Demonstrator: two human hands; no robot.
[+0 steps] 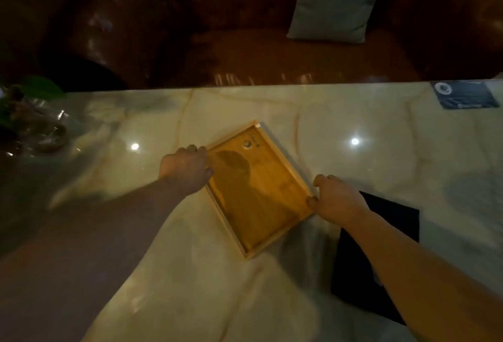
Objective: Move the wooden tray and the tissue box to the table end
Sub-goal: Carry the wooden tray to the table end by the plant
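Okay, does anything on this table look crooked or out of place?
The wooden tray sits askew, turned diagonally to the marble table's edge, with the left hand and right hand gripping opposite rims. It is empty. Nothing looks spilled or damaged.

Shallow rectangular light-wood tray, empty, sitting flat on the pale marbled desk, turned diagonally with one corner pointing away. Low raised rim all round; small round dark logo printed near the far corner. Left and right edges each touched by a hand. Tissue box not clearly made out.
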